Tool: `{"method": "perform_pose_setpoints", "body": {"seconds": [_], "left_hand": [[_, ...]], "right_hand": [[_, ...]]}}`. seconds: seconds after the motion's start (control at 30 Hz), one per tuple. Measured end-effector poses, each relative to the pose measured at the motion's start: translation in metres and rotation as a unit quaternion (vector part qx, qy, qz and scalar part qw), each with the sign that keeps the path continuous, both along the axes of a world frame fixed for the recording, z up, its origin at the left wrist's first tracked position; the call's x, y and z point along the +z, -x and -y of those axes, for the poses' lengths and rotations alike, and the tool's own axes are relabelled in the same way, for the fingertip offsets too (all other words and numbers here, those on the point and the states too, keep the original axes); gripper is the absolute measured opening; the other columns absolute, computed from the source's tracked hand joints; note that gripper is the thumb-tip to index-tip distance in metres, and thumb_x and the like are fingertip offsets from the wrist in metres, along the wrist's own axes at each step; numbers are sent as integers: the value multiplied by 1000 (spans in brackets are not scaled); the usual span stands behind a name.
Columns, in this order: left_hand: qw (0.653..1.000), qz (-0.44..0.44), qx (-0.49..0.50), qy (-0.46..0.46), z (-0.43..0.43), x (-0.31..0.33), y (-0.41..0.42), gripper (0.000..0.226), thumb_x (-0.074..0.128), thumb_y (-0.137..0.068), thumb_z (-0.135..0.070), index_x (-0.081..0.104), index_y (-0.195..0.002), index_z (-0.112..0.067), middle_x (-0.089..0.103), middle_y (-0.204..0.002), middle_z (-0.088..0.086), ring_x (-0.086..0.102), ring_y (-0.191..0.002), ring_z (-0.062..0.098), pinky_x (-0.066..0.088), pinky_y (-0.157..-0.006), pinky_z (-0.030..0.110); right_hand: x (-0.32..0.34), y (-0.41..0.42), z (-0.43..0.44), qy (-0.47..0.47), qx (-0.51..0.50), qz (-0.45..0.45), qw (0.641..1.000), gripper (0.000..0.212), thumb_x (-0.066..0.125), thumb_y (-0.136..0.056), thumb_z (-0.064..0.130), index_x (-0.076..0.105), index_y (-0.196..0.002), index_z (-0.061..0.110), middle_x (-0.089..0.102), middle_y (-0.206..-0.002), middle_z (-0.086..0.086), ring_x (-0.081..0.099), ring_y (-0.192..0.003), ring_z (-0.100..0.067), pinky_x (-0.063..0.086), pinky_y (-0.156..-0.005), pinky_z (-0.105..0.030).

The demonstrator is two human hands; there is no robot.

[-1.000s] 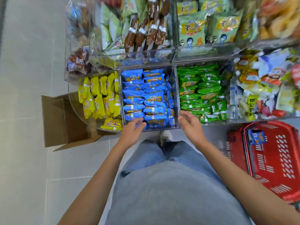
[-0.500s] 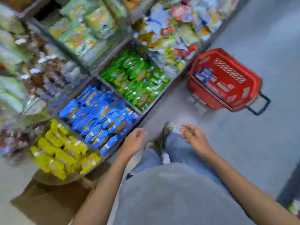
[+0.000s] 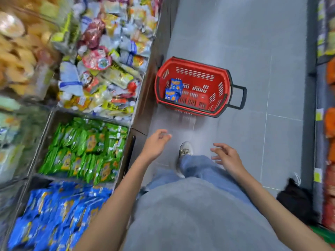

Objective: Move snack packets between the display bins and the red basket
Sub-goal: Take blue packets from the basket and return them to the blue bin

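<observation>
Two blue packets [image 3: 173,90] lie in the red basket [image 3: 195,73] on the floor, at the end nearest the shelving [image 3: 144,107]; the blue bin [image 3: 59,211] looks full, so I'd say it's early. The left hand [image 3: 155,142] and right hand [image 3: 228,156] hover empty, fingers loose. Blur smears the labels; the blue bin is cut off.

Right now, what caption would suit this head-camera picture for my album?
Left hand and right hand empty, a person faces a red basket holding two blue packets.
</observation>
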State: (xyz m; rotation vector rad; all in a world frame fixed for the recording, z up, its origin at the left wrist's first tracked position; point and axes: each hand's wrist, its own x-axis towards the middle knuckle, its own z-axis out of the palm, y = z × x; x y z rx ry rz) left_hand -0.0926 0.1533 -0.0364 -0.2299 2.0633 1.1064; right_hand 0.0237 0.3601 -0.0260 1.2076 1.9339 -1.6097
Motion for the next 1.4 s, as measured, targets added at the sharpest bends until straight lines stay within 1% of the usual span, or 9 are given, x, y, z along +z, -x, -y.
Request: {"method": "perform_pose_setpoints", "body": {"seconds": [0.2, 0.33, 0.5, 0.57, 0.7, 0.93, 1.13, 1.27, 1.4], "left_hand": [[989, 20, 148, 7, -10, -3, 42, 16, 57, -92, -13, 59, -108, -12, 63, -114, 23, 61, -101, 33, 44, -95, 39], [984, 34, 171, 35, -9, -13, 76, 22, 58, -92, -13, 60, -114, -7, 63, -114, 21, 61, -98, 31, 44, -88, 34], [988, 30, 148, 38, -34, -36, 147, 23, 57, -92, -12, 59, -115, -7, 64, -111, 19, 61, -103, 34, 45, -97, 41], [990, 10, 135, 35, -49, -54, 180, 22, 57, -92, -13, 60, -113, -10, 67, -106, 15, 63, -98, 26, 47, -93, 36], [993, -59, 80, 65, -84, -111, 246, 24, 58, -91, -17, 60, -114, -15, 65, -99, -3, 57, -82, -4, 40, -72, 2], [978, -153, 33, 141, -134, -268, 314, 39, 57, -89, -10, 52, -127, -7, 53, -130, 11, 48, -120, 24, 32, -101, 28], [932, -280, -77, 215, -136, -392, 322, 53, 61, -81, -12, 49, -131, -2, 45, -142, 13, 36, -137, 28, 17, -117, 39], [888, -339, -158, 269, -125, -427, 310, 53, 58, -78, -23, 53, -128, -6, 47, -142, 10, 35, -138, 28, 4, -116, 37], [881, -353, -167, 266, -122, -431, 309, 51, 57, -78, -23, 54, -126, -7, 48, -141, 9, 32, -139, 30, 2, -116, 37]], "right_hand": [[1, 101, -33, 7, 28, -22, 999, 23, 47, -94, 11, 56, -115, 11, 64, -107, -14, 62, -78, -20, 47, -70, -25], [-9, 164, -41, 17, 30, -17, 999, 26, 49, -93, 10, 57, -117, 9, 64, -110, -20, 63, -84, -26, 47, -84, -34], [-46, 235, -49, 31, 21, 14, 999, 22, 51, -92, 9, 58, -113, 9, 64, -110, -24, 60, -76, -24, 46, -77, -28], [-71, 264, -55, 29, 10, 24, 999, 23, 52, -92, 9, 57, -114, 6, 64, -108, -21, 59, -71, -22, 45, -70, -22], [-140, 322, -67, 22, 3, 46, 999, 22, 53, -92, 13, 59, -112, 8, 65, -98, -11, 60, -74, -20, 48, -71, -25], [-337, 397, -77, 11, -3, 89, 996, 8, 57, -87, 15, 58, -80, 18, 61, -85, -8, 61, -89, -28, 40, -64, -29], [-504, 425, -48, 17, 85, 135, 987, 44, 67, -83, 32, 58, -112, 0, 63, -112, -20, 59, -106, -32, 42, -82, -33], [-549, 421, -20, -30, 75, 100, 992, 60, 75, -72, 35, 50, -118, 5, 58, -119, -13, 56, -110, -27, 45, -92, -39], [-550, 416, -10, -105, 18, 66, 992, 51, 77, -68, 36, 51, -105, 12, 62, -107, -6, 58, -97, -24, 47, -83, -40]]}}
